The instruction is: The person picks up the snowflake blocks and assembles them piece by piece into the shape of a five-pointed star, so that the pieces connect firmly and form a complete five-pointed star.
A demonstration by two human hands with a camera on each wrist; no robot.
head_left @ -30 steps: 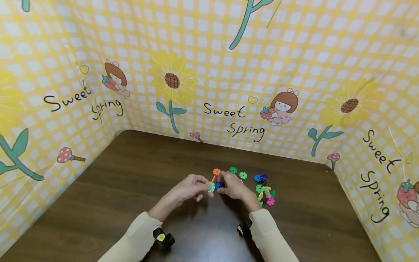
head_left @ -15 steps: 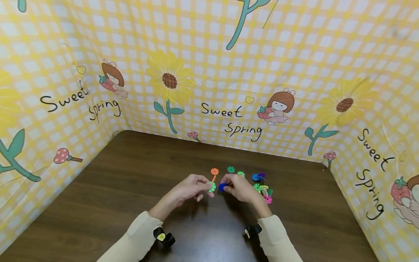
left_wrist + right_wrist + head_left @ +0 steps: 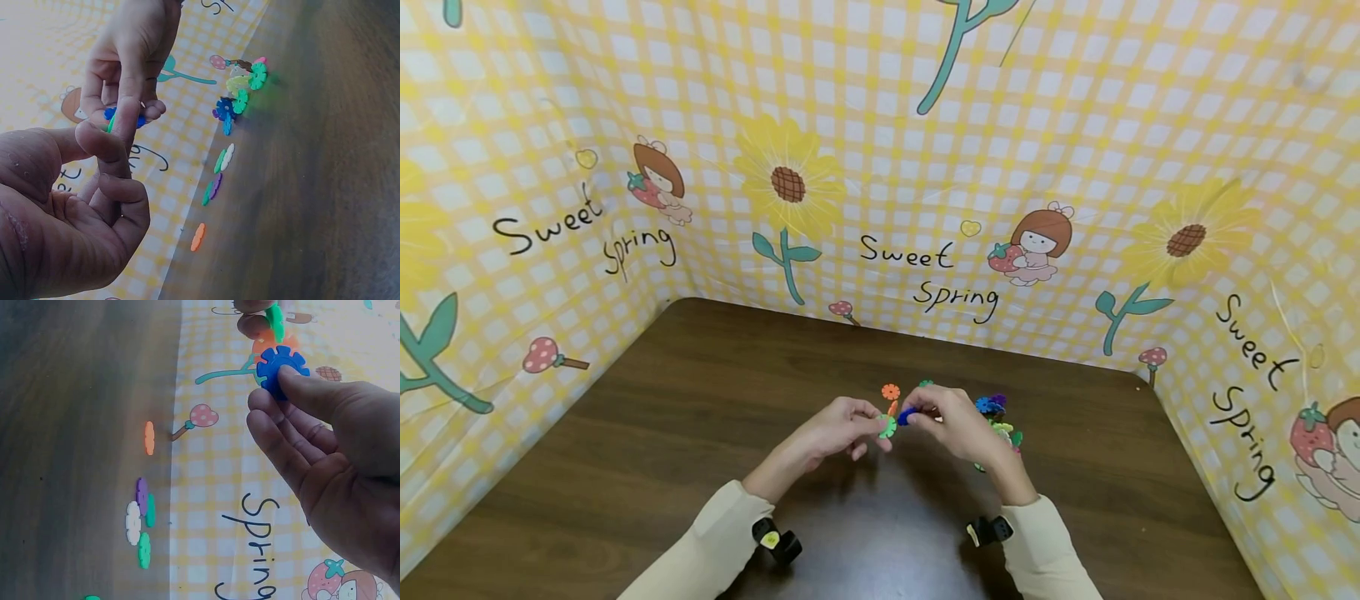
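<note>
My left hand [image 3: 842, 429] pinches a light green notched snowflake disc [image 3: 889, 427] between thumb and fingers. An orange disc [image 3: 275, 341] stands crosswise at that green one and shows behind the blue disc in the right wrist view. My right hand [image 3: 961, 423] pinches a dark blue snowflake disc [image 3: 272, 370] between thumb and fingertips. In the head view the blue disc is tilted nearly edge-on, close to the right of the green disc. The left wrist view mostly hides both discs behind fingers.
On the brown table [image 3: 700, 383] lies a loose orange disc [image 3: 891, 391] beyond the hands. Purple [image 3: 142, 496], white [image 3: 133, 522] and green [image 3: 144, 550] discs lie near it. A mixed pile with blue discs [image 3: 983, 405] sits right, partly behind my right forearm. Checked cloth walls enclose the table.
My right hand first drew right with the blue disc, away from the green one. It has since turned the blue disc edge-on and brought it nearer again. The left hand stays nearly still.
</note>
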